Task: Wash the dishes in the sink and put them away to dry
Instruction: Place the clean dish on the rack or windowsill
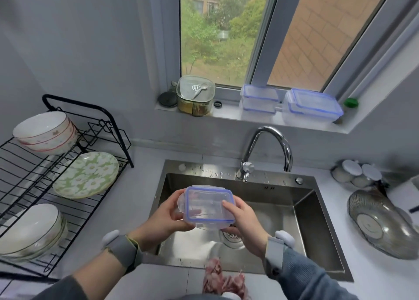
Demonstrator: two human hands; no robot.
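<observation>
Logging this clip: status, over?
Both hands, left and right, grip the lidded box over the sink. Tap off. Nothing in the way.

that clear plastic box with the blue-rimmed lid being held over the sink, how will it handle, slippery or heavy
The clear plastic box with the blue-rimmed lid is probably light: thin see-through walls and nothing obvious inside. It may be slippery, since droplets dot the steel sink rim. Both the left hand and right hand grip it, which suggests a stiff shell.
</observation>
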